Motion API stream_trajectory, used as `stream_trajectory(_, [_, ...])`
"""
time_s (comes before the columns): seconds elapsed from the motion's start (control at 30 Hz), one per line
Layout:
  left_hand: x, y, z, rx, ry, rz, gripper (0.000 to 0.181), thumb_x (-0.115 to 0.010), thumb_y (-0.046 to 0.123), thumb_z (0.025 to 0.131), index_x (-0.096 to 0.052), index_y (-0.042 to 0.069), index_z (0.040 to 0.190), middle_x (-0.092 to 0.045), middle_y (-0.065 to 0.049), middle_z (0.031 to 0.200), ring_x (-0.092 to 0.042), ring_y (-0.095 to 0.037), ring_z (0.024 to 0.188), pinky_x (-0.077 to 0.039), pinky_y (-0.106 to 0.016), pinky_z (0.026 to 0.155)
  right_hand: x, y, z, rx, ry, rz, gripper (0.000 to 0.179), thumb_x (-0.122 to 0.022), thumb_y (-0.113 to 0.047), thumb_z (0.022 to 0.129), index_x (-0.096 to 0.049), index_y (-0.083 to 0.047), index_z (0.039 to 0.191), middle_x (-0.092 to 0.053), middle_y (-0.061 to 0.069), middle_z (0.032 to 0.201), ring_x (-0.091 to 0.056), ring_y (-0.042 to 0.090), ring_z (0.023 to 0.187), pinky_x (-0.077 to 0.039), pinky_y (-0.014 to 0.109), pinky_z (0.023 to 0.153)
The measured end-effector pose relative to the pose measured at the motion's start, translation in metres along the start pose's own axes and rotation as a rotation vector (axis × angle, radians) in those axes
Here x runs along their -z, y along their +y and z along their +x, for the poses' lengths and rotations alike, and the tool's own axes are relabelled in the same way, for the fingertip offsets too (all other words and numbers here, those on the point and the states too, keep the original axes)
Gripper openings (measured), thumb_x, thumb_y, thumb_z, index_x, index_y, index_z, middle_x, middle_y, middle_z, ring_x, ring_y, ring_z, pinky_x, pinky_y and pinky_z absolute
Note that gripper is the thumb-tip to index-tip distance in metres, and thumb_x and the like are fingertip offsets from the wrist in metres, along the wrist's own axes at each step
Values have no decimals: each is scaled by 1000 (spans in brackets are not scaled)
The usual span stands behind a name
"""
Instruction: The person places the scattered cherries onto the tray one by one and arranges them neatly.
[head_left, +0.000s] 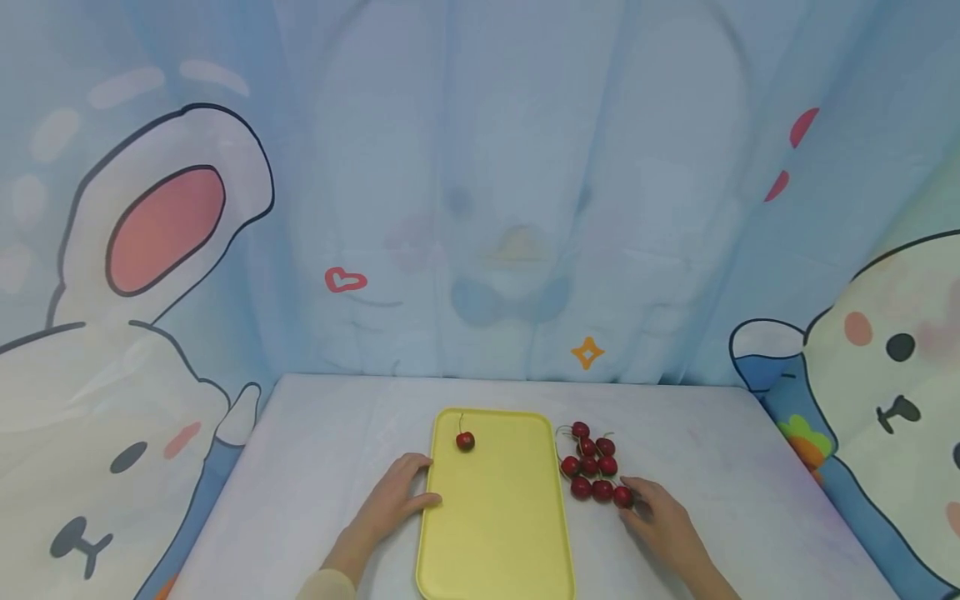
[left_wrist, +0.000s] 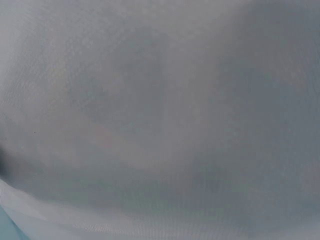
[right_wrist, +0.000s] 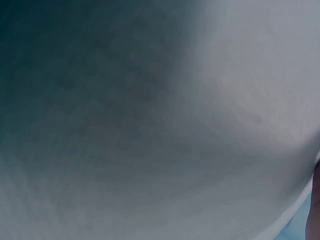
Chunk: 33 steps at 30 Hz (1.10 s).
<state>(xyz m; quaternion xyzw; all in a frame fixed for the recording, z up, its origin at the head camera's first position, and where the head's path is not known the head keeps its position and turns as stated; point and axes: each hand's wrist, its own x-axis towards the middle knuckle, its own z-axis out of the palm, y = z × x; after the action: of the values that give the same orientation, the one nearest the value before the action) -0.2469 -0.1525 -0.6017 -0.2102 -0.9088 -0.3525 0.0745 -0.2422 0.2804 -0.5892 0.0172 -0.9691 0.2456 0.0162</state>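
In the head view, a yellow rectangular tray (head_left: pixel 495 517) lies on the white-covered table, a single dark red cherry (head_left: pixel 466 442) with its stem near its far left corner. My left hand (head_left: pixel 393 497) rests at the tray's left edge, thumb over the rim and fingers spread apart from it. Right of the tray is a cluster of several cherries (head_left: pixel 589 465), some with thin stems showing. My right hand (head_left: pixel 662 527) pinches the nearest right cherry (head_left: pixel 622 497) of that cluster, thumb and index finger on either side of it.
The white tablecloth (head_left: pixel 337 433) extends to both sides of the tray. Behind the table hangs a light blue curtain (head_left: pixel 510 125) with cartoon animals. Both wrist views show only blurred pale cloth, with a sliver of skin (right_wrist: pixel 314 210) at the right wrist view's edge.
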Motion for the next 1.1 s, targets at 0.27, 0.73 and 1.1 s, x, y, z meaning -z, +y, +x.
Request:
stream_trajectory(0.27, [0,0,1,31,-23,-17,60,-72,42,85,-53,6,129,-55,-8,130,-49,-28,126,-37,-43,112,-2,1,1,24,26,2,48,-76,-5,82,-58,-2,126,-61,18,122,-59,35,113,-52,52,93])
stream_trajectory(0.73, [2,1,1,33,-17,-27,60,-72,41,86,-53,4,129,-55,-9,130,-49,-28,127,-37,-45,112,18,-16,9,116,88,67,47,-73,-2,85,-57,-2,128,-60,17,123,-60,33,113,-55,43,92])
stream_trajectory(1.1, [0,0,1,32,-22,-29,60,-72,41,86,-53,4,129,-54,-10,131,-48,-29,128,-37,-45,113,13,-62,30,138,68,223,44,-72,-6,87,-59,-2,129,-60,19,120,-62,29,103,-59,38,84])
